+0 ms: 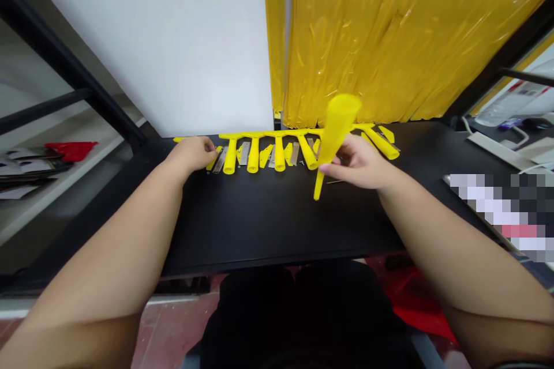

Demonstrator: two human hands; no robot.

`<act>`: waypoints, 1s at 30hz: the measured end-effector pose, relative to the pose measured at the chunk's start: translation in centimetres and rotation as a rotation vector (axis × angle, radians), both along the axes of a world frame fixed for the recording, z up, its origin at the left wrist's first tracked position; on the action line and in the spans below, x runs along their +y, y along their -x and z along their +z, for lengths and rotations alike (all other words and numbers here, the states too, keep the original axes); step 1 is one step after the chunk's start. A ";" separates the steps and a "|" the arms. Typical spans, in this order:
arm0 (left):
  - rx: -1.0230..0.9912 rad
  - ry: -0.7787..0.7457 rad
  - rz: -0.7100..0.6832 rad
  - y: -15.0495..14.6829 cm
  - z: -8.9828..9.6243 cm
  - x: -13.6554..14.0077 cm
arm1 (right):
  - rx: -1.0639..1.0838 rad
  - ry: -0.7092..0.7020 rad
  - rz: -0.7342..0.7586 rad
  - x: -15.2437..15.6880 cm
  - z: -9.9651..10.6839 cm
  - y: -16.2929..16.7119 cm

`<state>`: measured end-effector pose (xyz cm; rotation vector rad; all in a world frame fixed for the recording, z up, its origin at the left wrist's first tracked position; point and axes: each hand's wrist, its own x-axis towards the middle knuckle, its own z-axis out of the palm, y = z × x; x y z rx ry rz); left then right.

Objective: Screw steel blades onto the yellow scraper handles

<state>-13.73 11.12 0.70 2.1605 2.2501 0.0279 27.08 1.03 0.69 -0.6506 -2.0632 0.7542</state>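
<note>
Grasping a yellow handle (340, 127) in the right hand (359, 162), right of the frame's centre, thumb and fingers closed near the thin lower strip, flared end tipped up, clear of the black table (255, 219). Left of centre, at the row's end: the left hand (197, 154), fingertips bunched just beside a metal plate (221, 159); cannot tell from here whether pinching something or merely touching. Laid across the middle of the frame: a row of yellow T-shaped pieces (253, 155), with yellow wedges (265, 157) and more metal plates between. At risk, as a judgement: swivelling or dropping the raised handle, from gripping so far below the flared end; knocking the nearest T-shaped piece askew, from lowering the handle too close; scattering loose plates and wedges, from brushing across such narrow gaps; slipping on thin edges, from fumbling with bunched fingertips.
</note>
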 end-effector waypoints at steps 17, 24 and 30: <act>-0.011 0.043 0.044 -1.0 -0.3 -0.1 | 0.142 0.077 -0.161 -0.1 0.5 -0.5; -0.047 0.095 0.102 -1.4 -0.3 0.0 | 0.127 0.083 -0.182 -0.2 0.7 -0.5; -0.043 0.096 0.113 -1.3 -0.1 -0.3 | 0.106 0.107 -0.182 -0.1 0.6 -0.5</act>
